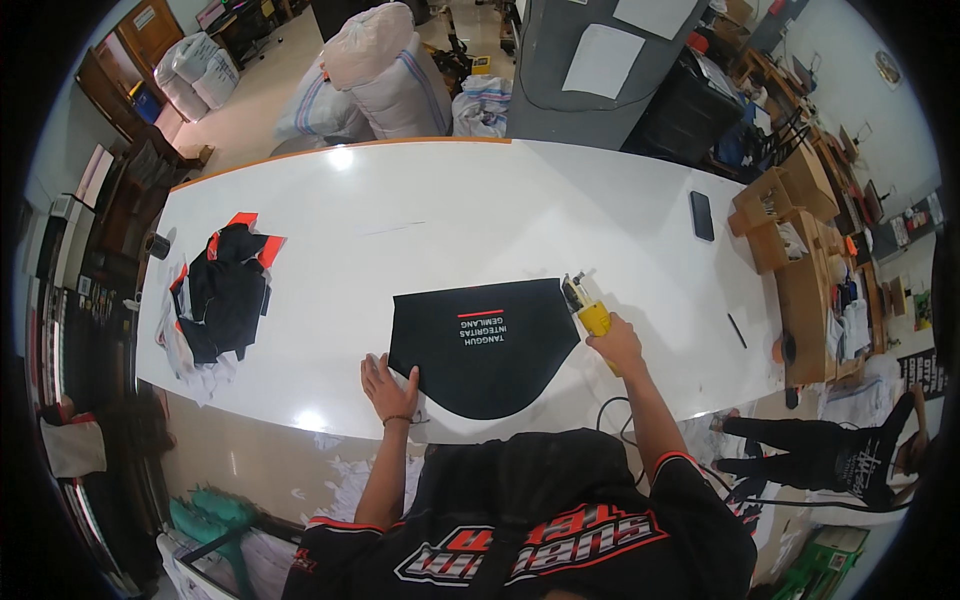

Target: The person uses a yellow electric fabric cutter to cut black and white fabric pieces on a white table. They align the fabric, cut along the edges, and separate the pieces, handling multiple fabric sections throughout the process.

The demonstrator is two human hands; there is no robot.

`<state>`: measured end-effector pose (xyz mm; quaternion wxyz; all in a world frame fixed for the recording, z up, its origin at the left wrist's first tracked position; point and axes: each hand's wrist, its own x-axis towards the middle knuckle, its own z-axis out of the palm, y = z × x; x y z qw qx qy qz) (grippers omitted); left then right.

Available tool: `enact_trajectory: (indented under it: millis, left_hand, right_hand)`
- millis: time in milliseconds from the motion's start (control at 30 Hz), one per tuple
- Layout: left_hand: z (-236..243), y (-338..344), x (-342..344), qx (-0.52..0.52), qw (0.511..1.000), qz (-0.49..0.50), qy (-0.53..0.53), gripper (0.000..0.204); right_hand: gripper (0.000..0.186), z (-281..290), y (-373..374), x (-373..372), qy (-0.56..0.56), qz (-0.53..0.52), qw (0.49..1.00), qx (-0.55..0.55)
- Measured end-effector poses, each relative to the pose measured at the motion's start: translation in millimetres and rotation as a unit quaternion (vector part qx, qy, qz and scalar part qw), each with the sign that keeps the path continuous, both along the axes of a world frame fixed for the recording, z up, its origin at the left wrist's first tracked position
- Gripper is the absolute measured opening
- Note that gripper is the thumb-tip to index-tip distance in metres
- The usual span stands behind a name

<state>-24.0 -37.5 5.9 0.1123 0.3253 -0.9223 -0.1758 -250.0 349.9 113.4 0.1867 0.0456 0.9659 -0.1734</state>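
Glossy white worktop: left hand splayed at left edge of curved black fabric panel; right hand, apart, clamped round yellow tool.

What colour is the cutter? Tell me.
The cutter is mostly yellow, best seen in the head view.

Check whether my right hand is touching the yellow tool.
Touching. The head view shows your right hand wrapped around the rear of the yellow tool, with no gap between them.
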Motion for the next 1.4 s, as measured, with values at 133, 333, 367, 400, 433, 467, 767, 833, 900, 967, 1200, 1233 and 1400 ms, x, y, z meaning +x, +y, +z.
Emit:
enact_trajectory:
  millis: [133,333,367,400,433,467,767,833,900,967,1200,1233,1400]
  left_hand:
    - [1.1,-0.3,-1.6,0.002,1.000,-0.001,0.000,0.075]
    - [-1.2,-0.2,-1.4,-0.002,1.000,-0.005,0.012,0.075]
    - [-1.6,-1.3,0.6,-0.005,1.000,-0.004,0.015,0.074]
    - [-2.3,-1.7,2.7,-0.008,1.000,-0.003,0.017,0.074]
    - [-3.4,-1.2,4.5,-0.011,1.000,-0.005,0.020,0.074]
    - [-5.4,-0.9,5.7,-0.015,1.000,-0.004,0.024,0.074]
    - [2.3,-2.8,1.9,0.004,0.999,-0.003,0.037,0.077]
    - [-0.3,-3.3,3.1,0.007,0.998,0.003,0.063,0.073]
    - [-9.1,-5.0,8.5,0.015,0.995,-0.004,0.097,0.072]
    - [-15.3,-3.8,1.6,0.016,0.994,0.009,0.103,0.072]
    - [16.6,62.9,-26.1,0.007,0.986,-0.161,0.035,0.084]
    - [17.0,71.1,-25.3,-0.013,0.984,-0.176,0.018,0.085]
    - [7.0,73.0,-36.5,-0.027,0.987,-0.158,0.015,0.083]
  right_hand:
    - [0.059,-4.6,-3.7,-11.5,-0.001,0.001,1.000,0.014]
    - [0.058,-14.4,-4.6,-24.3,0.015,0.010,0.999,0.031]
    - [0.058,-12.8,-8.9,-27.0,0.010,0.010,0.999,0.032]
    - [0.057,-10.6,-12.5,-30.7,0.006,0.010,0.999,0.034]
    - [0.057,-8.1,-15.5,-33.6,0.001,0.011,0.999,0.035]
    - [0.057,-6.6,-17.3,-36.1,0.003,0.014,1.000,0.026]
    - [0.040,-34.5,19.1,-70.2,-0.043,-0.060,0.972,-0.225]
    - [0.035,-23.9,26.7,-51.9,-0.054,-0.094,0.951,-0.289]
    - [0.032,-22.9,41.8,-32.7,-0.058,-0.125,0.932,-0.336]
    - [0.031,-26.3,61.0,-21.2,-0.059,-0.150,0.908,-0.387]
    - [0.035,-33.6,130.5,27.1,-0.052,-0.232,0.871,-0.429]
    - [0.035,-32.8,136.9,33.1,-0.056,-0.249,0.868,-0.426]
    - [0.037,-31.4,160.4,40.2,-0.074,-0.293,0.843,-0.444]
